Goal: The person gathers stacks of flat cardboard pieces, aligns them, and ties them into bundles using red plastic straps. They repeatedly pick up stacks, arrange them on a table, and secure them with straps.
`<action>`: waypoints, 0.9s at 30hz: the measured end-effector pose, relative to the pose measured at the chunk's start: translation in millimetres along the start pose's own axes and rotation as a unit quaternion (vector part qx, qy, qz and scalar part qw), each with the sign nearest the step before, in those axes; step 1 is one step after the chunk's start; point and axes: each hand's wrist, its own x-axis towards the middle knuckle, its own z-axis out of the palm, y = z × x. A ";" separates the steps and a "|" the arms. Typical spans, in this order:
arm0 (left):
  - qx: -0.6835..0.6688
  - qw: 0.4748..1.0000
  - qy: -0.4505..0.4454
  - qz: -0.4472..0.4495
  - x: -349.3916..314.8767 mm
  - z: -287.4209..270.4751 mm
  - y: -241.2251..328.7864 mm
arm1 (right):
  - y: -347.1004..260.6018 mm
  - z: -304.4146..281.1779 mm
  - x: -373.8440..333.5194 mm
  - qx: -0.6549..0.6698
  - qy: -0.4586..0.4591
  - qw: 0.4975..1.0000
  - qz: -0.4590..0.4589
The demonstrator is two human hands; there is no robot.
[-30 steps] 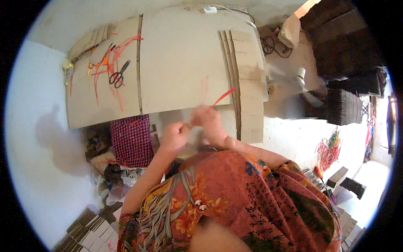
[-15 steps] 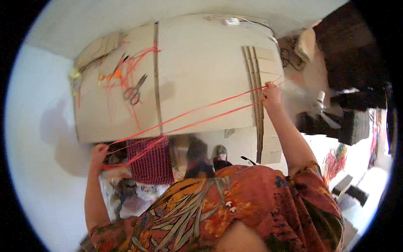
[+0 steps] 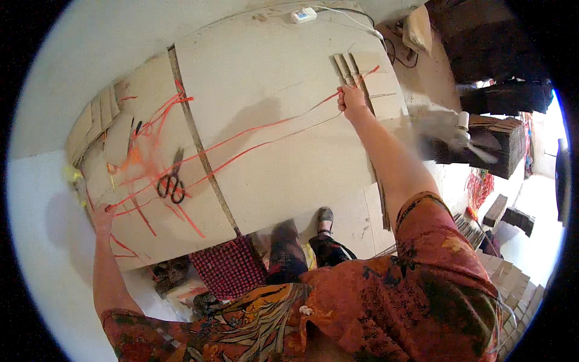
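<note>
Two long strands of red cord [image 3: 244, 131] stretch across the table between my hands. My left hand [image 3: 104, 217], at the table's left edge, is closed on one end of them. My right hand [image 3: 353, 101] grips the other end in a fist near the back right, and a short red tail sticks out past it. Below the strands at left lie dark-handled scissors [image 3: 175, 172]. More loose red cord pieces [image 3: 158, 128] are scattered around an orange bundle [image 3: 134, 159].
The table top [image 3: 283, 169] is covered in pale cardboard with a dark seam. Folded cardboard strips [image 3: 369, 63] lie at its right side, a white power socket [image 3: 303, 15] at the back. A fan [image 3: 461, 136] spins at right. Checkered cloth [image 3: 226, 268] hangs at the front edge.
Both hands have moved farther out over the table, carrying the cord from the front edge onto the cardboard. The head view has turned and shifted, so the table appears tilted.
</note>
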 end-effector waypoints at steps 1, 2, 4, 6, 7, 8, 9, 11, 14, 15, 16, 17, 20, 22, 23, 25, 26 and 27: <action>-0.005 1.000 -0.016 0.006 13.7 4.7 -8.4 | 3.4 6.5 9.9 -0.006 0.009 1.000 0.007; -0.009 0.999 -0.033 0.012 25.7 8.6 -16.2 | 7.4 12.1 18.9 -0.012 0.019 1.000 0.014; -0.055 0.996 -0.069 0.006 56.2 36.3 1.7 | 16.5 -5.6 42.0 -0.060 0.035 0.998 0.008; -0.033 0.996 -0.072 0.035 85.6 56.4 15.7 | 31.5 -28.3 59.2 -0.140 0.055 0.987 0.060; -0.021 0.996 -0.075 0.040 94.3 65.3 17.9 | 36.6 -35.6 61.5 -0.180 0.065 0.978 0.087; -0.020 0.996 -0.079 0.039 98.3 72.2 17.5 | 48.2 -36.7 54.1 -0.304 0.099 0.947 -0.029; -0.018 0.996 -0.081 0.034 100.5 77.1 17.3 | 63.0 -44.2 38.3 -0.388 0.121 0.906 -0.118; -0.008 0.997 -0.068 0.029 101.5 84.2 25.1 | 86.3 -67.5 1.7 -0.514 0.190 0.795 -0.261; 0.012 0.999 0.002 0.047 89.0 94.8 72.1 | 86.3 -143.4 -63.6 -0.505 0.224 0.823 -0.135; -0.020 0.998 0.007 0.052 76.2 103.2 95.4 | 82.5 -163.8 -83.0 -0.505 0.248 0.819 -0.114; -0.068 0.995 -0.013 0.068 66.9 125.6 134.0 | 93.1 -212.3 -91.5 -0.535 0.276 0.791 -0.106; -0.133 0.986 -0.062 0.076 55.5 150.9 175.9 | 106.8 -255.6 -99.6 -0.564 0.302 0.762 -0.096; -0.282 0.920 -0.250 0.104 -26.1 223.5 295.4 | 96.4 -293.2 -111.8 -0.652 0.352 0.670 -0.038; -0.246 0.865 -0.417 0.130 -97.2 255.3 423.4 | 110.0 -354.2 -102.1 -0.586 0.266 0.762 0.072; -0.240 0.831 -0.487 0.122 -133.0 262.0 483.9 | 114.3 -384.8 -98.7 -0.543 0.223 0.801 0.121; -0.293 0.791 -0.525 0.112 -184.5 295.4 562.1 | 120.0 -390.3 -92.5 -0.540 0.185 0.819 0.054; -0.343 0.774 -0.526 0.079 -189.4 312.7 582.7 | 95.3 -363.0 -90.2 -0.530 0.147 0.833 0.059; -0.387 0.742 -0.545 0.054 -204.6 338.2 612.2 | 104.7 -387.9 -85.2 -0.534 0.135 0.831 0.072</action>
